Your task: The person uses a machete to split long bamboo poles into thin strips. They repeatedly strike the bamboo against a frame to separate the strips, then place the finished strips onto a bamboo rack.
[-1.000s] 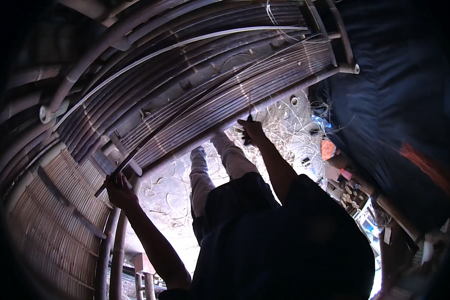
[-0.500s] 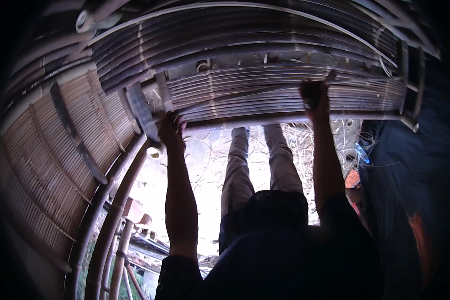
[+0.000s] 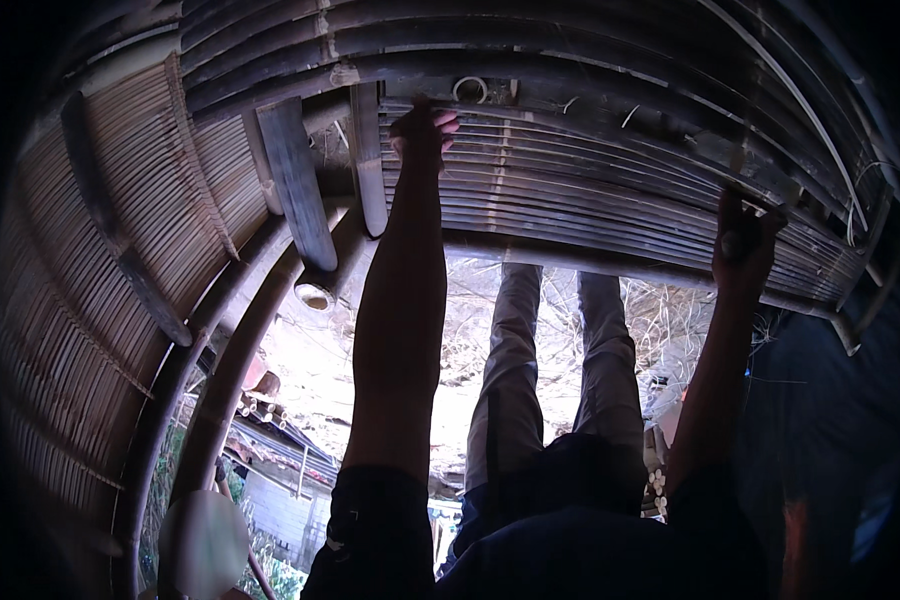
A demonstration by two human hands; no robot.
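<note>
A long, thin bamboo strip runs along the far side of a bench of narrow bamboo slats. My left hand closes on the strip near its left end, with some fingertips showing on the right. Farther right and nearer to me, my right hand is curled at the strip's other end, its thumb and forefinger at the strip. The palm is in deep shadow, and I cannot tell whether anything else lies in it. Both arms reach out above the bench's thick front pole.
Thicker bamboo poles rise behind the bench. A short flat board and an upright post stand at its left end. A woven bamboo wall fills the left side. Dark cloth hangs at right. A cut bamboo end juts out.
Both hands have moved away from me and to the right in the view. The strip, slanting across the slats before, now lies along their far side. My view has shifted too.
</note>
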